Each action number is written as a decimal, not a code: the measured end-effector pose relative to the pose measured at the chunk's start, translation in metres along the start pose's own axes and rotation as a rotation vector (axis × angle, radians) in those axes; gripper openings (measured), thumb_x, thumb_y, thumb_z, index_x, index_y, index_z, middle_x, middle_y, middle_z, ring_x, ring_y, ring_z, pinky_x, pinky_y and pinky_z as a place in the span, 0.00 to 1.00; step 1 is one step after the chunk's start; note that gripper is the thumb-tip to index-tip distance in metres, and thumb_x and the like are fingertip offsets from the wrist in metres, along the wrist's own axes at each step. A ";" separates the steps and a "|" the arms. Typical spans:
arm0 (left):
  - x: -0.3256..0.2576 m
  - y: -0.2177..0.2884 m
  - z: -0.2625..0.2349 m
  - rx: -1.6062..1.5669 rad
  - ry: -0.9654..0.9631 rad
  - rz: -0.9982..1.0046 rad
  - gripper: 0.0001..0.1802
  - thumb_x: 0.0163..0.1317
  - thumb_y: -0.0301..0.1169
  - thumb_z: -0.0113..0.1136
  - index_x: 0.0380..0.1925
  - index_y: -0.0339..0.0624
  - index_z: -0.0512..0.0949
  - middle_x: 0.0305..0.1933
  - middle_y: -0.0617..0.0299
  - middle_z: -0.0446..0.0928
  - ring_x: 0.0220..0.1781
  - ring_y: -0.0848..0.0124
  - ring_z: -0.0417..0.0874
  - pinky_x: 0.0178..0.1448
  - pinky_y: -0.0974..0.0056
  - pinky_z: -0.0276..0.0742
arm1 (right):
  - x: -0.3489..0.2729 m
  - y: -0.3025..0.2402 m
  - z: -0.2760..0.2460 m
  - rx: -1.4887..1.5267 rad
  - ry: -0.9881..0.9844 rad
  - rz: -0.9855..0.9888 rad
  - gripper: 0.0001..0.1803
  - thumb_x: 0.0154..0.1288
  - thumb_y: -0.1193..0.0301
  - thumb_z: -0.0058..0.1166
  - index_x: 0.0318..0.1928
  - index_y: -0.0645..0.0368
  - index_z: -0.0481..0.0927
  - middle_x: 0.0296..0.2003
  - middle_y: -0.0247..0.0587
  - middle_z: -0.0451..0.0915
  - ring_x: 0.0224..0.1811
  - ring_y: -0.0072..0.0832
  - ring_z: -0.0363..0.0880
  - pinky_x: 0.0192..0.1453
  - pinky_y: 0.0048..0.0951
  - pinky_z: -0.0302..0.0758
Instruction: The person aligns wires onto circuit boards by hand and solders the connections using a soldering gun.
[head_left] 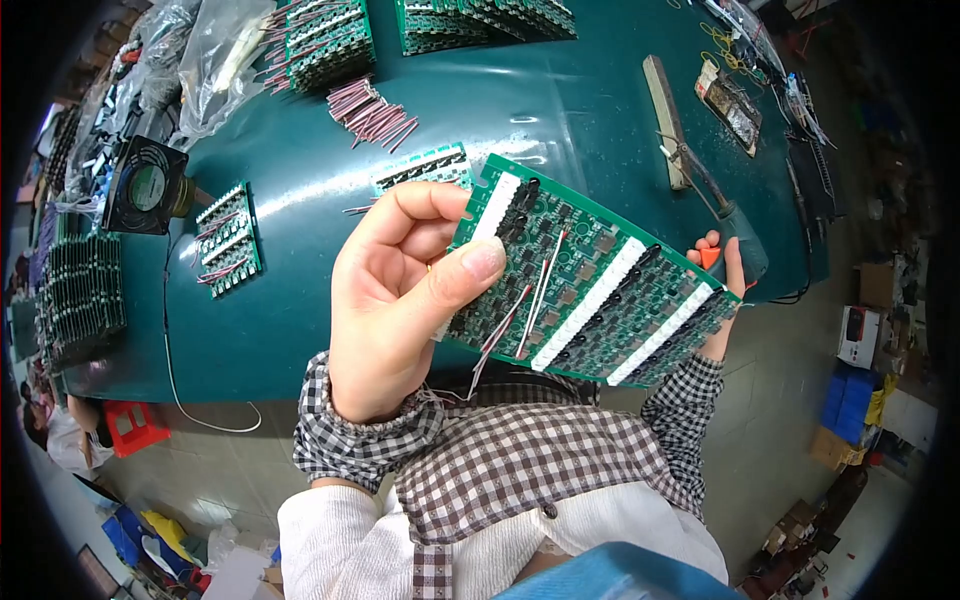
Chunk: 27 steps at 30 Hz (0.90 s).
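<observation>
Clearly the green board (590, 290) is held up over the near edge of the table (560, 110), between both hands. The left hand (400, 300) is closed on its left end, thumb pressed on the face and fingers curled behind; the right hand (722, 290) pinches the right end, mostly hidden behind the board. It looks light, thin and stiff, yet fragile: 3 white connector strips and loose red-and-white wires (520, 310) stick out. Edges seem the safest grip, away from the parts.
</observation>
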<state>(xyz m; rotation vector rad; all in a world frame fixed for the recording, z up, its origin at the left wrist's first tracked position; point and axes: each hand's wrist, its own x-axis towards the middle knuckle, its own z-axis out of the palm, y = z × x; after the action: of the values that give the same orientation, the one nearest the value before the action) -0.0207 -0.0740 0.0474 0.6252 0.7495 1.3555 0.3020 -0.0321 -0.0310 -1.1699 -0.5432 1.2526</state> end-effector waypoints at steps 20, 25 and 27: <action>-0.005 -0.005 0.000 -0.056 0.004 -0.034 0.16 0.58 0.21 0.57 0.46 0.33 0.68 0.43 0.57 0.77 0.42 0.77 0.78 0.49 0.72 0.74 | 0.003 0.000 -0.003 0.060 -0.001 0.080 0.14 0.66 0.59 0.49 0.37 0.59 0.74 0.31 0.36 0.78 0.29 0.22 0.80 0.26 0.18 0.76; -0.003 -0.006 -0.001 -0.053 -0.012 -0.063 0.16 0.58 0.22 0.57 0.46 0.33 0.68 0.42 0.58 0.77 0.42 0.77 0.78 0.48 0.73 0.75 | 0.004 0.001 -0.006 0.046 0.021 0.067 0.15 0.66 0.59 0.50 0.37 0.59 0.74 0.30 0.36 0.78 0.28 0.22 0.80 0.25 0.18 0.76; -0.001 -0.006 -0.001 -0.053 -0.003 -0.072 0.16 0.58 0.22 0.57 0.46 0.33 0.68 0.42 0.58 0.78 0.42 0.77 0.78 0.48 0.73 0.75 | 0.004 0.001 -0.006 0.045 0.018 0.064 0.15 0.65 0.59 0.50 0.37 0.59 0.74 0.30 0.36 0.78 0.28 0.21 0.80 0.25 0.18 0.76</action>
<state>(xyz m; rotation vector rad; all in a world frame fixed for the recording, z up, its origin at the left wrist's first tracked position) -0.0176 -0.0760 0.0426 0.5534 0.7247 1.3034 0.3077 -0.0309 -0.0356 -1.1678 -0.4650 1.3011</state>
